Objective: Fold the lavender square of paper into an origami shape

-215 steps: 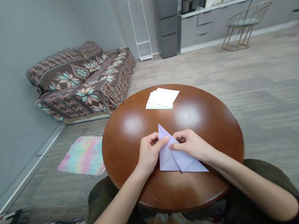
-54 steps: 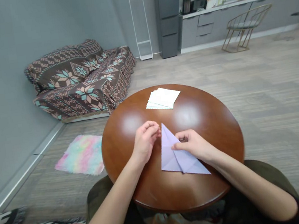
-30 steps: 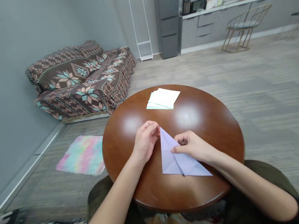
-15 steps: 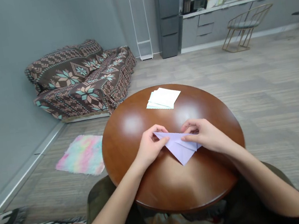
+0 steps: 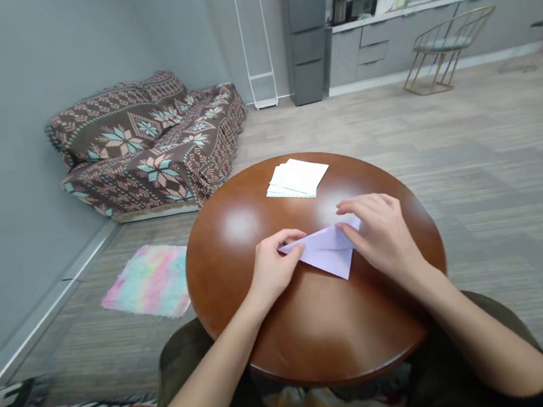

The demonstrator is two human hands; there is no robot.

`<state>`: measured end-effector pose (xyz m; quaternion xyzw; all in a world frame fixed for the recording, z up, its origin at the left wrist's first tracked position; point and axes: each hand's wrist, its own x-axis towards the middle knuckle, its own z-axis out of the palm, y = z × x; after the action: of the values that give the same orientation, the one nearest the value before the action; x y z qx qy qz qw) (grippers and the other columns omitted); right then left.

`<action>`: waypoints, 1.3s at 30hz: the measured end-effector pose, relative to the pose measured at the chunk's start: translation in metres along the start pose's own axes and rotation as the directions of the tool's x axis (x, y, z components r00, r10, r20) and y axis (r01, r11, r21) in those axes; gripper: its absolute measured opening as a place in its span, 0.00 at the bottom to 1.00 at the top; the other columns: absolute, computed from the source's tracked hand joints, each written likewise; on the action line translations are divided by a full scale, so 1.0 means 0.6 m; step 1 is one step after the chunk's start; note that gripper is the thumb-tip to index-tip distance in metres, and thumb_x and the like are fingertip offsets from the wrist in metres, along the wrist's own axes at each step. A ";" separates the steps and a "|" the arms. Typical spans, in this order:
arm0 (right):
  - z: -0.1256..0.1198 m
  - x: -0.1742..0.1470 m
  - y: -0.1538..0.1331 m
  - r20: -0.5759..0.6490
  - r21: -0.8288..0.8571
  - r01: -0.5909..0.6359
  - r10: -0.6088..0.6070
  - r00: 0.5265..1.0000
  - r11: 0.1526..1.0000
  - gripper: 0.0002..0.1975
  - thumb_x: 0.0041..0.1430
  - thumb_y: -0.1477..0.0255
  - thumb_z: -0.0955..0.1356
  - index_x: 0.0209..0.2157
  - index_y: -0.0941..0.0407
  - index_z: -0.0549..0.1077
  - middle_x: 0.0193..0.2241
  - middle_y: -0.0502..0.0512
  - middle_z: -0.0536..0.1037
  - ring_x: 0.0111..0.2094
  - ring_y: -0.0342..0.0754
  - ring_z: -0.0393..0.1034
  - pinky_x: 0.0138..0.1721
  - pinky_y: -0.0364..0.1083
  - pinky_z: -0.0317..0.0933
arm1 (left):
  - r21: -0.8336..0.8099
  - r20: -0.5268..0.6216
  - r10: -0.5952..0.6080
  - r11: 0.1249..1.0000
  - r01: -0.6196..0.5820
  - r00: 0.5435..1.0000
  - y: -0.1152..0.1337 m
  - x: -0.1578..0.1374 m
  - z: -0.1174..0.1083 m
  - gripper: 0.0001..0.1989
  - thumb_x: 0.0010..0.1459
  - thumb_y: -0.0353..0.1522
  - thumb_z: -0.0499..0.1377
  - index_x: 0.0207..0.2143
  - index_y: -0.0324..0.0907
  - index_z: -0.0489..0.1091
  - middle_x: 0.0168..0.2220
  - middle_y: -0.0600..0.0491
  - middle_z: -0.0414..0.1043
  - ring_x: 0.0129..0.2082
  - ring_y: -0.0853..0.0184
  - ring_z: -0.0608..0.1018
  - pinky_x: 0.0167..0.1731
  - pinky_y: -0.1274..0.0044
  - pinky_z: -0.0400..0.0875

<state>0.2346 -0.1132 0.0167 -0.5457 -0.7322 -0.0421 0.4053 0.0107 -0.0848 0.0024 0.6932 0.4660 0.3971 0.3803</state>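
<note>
A sheet of light purple paper (image 5: 327, 253), folded into a roughly triangular shape, is between my two hands over the round brown table (image 5: 310, 333). My left hand (image 5: 280, 263) pinches its pointed left corner between thumb and fingers. At the right end, my right hand (image 5: 376, 229) has its thumb on the near face of the paper and its fingers curled over the far side. The right tip of the paper is partly hidden by that hand. One corner of the paper points down toward me.
Several pale paper sheets (image 5: 298, 178) lie in a loose stack toward the table's far edge. Left of the table is a fluffy pastel rug (image 5: 148, 281). Beyond stand a sofa with a patterned cover (image 5: 152, 146), a grey fridge (image 5: 305, 30) and a gold-framed chair (image 5: 446, 47).
My right hand has moved up and to the right, raising the right end of the purple paper. The lower corner has swung right and up. My left hand stays nearly in place.
</note>
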 end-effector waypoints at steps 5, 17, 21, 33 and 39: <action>0.004 -0.013 -0.024 -0.072 0.357 -0.297 0.343 0.937 0.886 0.08 0.62 0.66 0.70 0.30 0.55 0.72 0.26 0.53 0.78 0.25 0.47 0.70 0.31 0.47 0.63 | -0.086 -0.102 -0.069 0.994 0.060 0.992 -0.006 0.010 -0.001 0.11 0.57 0.34 0.64 0.41 0.40 0.82 0.43 0.47 0.83 0.44 0.56 0.82 0.48 0.68 0.73; 0.066 -0.025 -0.068 0.520 0.711 -0.674 0.494 0.696 0.201 0.20 0.50 0.58 0.76 0.34 0.60 0.75 0.31 0.59 0.82 0.16 0.40 0.68 0.11 0.38 0.53 | -0.425 0.036 -0.116 0.897 0.120 0.993 -0.006 0.007 0.027 0.14 0.52 0.37 0.69 0.38 0.38 0.79 0.34 0.47 0.83 0.35 0.60 0.83 0.43 0.70 0.76; 0.067 -0.025 -0.057 0.479 0.715 -0.652 0.502 0.720 0.252 0.16 0.52 0.59 0.75 0.28 0.58 0.72 0.20 0.52 0.77 0.12 0.38 0.61 0.11 0.38 0.49 | -0.409 0.134 -0.102 0.900 0.149 0.986 -0.004 0.004 0.030 0.12 0.52 0.38 0.69 0.32 0.38 0.78 0.32 0.48 0.82 0.33 0.63 0.81 0.41 0.73 0.74; 0.058 -0.025 -0.057 0.495 0.713 -0.670 0.528 0.690 0.207 0.18 0.50 0.59 0.76 0.26 0.56 0.70 0.12 0.45 0.69 0.12 0.37 0.51 0.13 0.39 0.41 | -0.352 0.219 -0.151 0.909 0.223 0.964 0.001 0.002 0.022 0.13 0.53 0.40 0.67 0.28 0.38 0.79 0.26 0.52 0.76 0.27 0.68 0.72 0.31 0.76 0.64; 0.058 -0.026 -0.056 0.501 0.703 -0.671 0.507 0.702 0.236 0.16 0.50 0.60 0.76 0.24 0.56 0.70 0.12 0.46 0.69 0.13 0.38 0.54 0.15 0.40 0.42 | -0.401 0.229 -0.139 0.888 0.224 0.963 0.007 0.000 0.022 0.14 0.52 0.42 0.68 0.28 0.38 0.77 0.26 0.52 0.76 0.27 0.67 0.74 0.31 0.76 0.68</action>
<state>0.1889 -0.1209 -0.0034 -0.5072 -0.4214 0.5245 0.5386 0.0242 -0.0883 0.0007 0.5827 0.3924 0.3818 0.6006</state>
